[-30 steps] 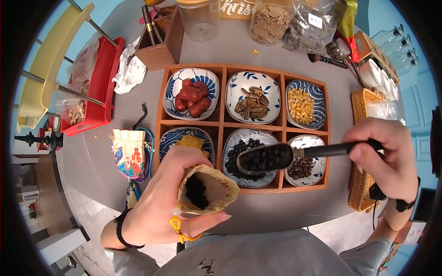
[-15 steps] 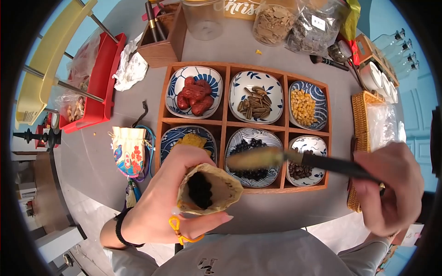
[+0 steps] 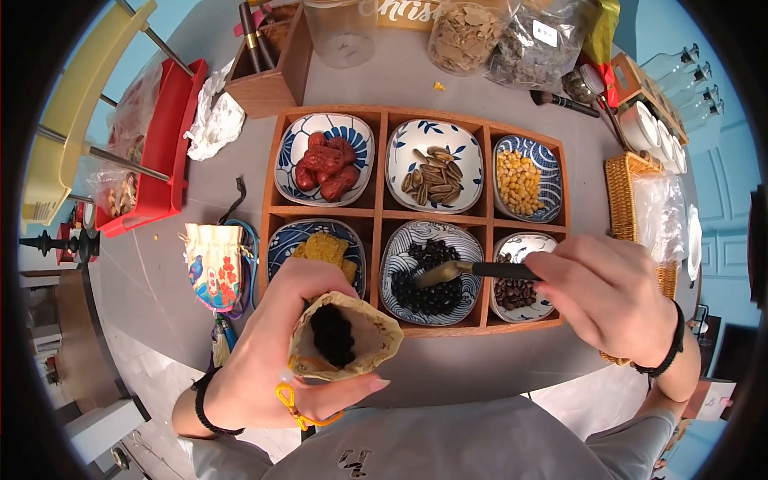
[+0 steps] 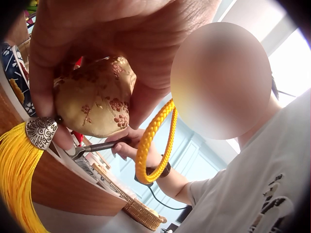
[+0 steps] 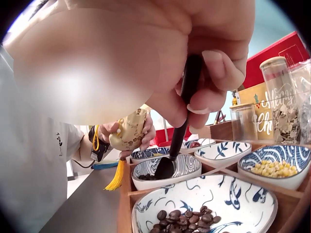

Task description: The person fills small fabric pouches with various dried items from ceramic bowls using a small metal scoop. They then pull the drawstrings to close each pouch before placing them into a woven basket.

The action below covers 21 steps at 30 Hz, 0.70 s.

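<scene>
My left hand [image 3: 260,364] grips a cream brocade pouch [image 3: 372,340], its mouth turned up. Black beans [image 3: 330,332] lie inside it. A yellow cord and tassel [image 4: 19,170] hang from the pouch. In my right hand [image 3: 616,300] is the black handle of a scoop [image 3: 504,270], pinched between thumb and fingers. The scoop's head is down among the black beans [image 3: 432,254] in a wave-patterned bowl [image 3: 392,244], the front middle one in a divided wooden tray [image 3: 378,164]. Coffee beans [image 5: 187,221] sit in the bowl beside it, under the right hand.
Other tray bowls hold red dates [image 3: 326,168], striped seeds [image 3: 432,180], corn kernels [image 3: 518,182] and yellow chunks [image 3: 324,250]. An embroidered pouch [image 3: 214,268] lies left of the tray. A wicker basket [image 3: 622,196] stands right; jars, bags and a wooden box [image 3: 268,88] stand behind.
The scoop first hung tilted over the bowl with black beans in it, then swung as a blur, and is now lowered into the beans. The left hand still holds the pouch.
</scene>
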{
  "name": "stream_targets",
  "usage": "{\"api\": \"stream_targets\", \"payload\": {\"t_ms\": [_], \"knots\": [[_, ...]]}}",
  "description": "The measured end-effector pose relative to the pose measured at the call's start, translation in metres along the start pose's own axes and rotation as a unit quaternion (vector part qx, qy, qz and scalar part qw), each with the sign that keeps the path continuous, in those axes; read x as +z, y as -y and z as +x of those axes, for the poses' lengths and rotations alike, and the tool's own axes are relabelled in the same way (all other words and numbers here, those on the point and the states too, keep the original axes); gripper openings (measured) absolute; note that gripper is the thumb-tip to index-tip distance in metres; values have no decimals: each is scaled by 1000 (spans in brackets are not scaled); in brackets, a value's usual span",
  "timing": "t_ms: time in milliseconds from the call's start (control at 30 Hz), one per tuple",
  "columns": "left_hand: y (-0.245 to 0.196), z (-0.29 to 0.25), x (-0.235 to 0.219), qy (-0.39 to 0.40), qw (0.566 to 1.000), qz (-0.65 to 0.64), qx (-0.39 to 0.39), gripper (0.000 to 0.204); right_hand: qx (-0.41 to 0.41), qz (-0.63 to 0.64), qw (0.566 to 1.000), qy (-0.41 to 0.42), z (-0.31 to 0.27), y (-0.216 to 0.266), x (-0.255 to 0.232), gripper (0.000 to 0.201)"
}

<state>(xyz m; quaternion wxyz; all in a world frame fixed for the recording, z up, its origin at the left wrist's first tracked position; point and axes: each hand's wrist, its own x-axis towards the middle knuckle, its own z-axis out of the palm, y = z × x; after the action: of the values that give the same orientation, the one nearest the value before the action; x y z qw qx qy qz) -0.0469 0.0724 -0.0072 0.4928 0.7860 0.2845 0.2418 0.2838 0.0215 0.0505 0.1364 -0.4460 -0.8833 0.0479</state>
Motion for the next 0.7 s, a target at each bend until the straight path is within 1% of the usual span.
{"api": "stream_targets", "payload": {"t_ms": [100, 167, 233, 333, 467, 533, 633, 700], "knots": [[0, 1, 1, 2, 1000, 3, 2, 75, -1, -61, 998, -21, 1, 3, -8, 30], [0, 2, 1, 3, 1000, 8, 5, 74, 8, -99, 995, 0, -1, 6, -8, 29], [0, 1, 1, 0, 1000, 13, 6, 74, 24, -102, 994, 25, -1, 13, -7, 27], [0, -2, 0, 0, 1000, 14, -4, 73, 51, -66, 995, 53, -6, 16, -4, 24], [2, -5, 1, -9, 1000, 4, -11, 73, 116, 52, 989, 80, -5, 13, -4, 16], [3, -6, 1, -12, 1000, 0, -13, 73, 150, 105, 979, 88, -6, 10, 1, 13], [2, -6, 1, -15, 1000, 2, -15, 73, 176, 173, 963, 108, -5, 2, 6, 13], [1, -6, 0, -12, 1000, 4, -19, 73, 209, 218, 946, 120, -3, 0, 9, 9]]}}
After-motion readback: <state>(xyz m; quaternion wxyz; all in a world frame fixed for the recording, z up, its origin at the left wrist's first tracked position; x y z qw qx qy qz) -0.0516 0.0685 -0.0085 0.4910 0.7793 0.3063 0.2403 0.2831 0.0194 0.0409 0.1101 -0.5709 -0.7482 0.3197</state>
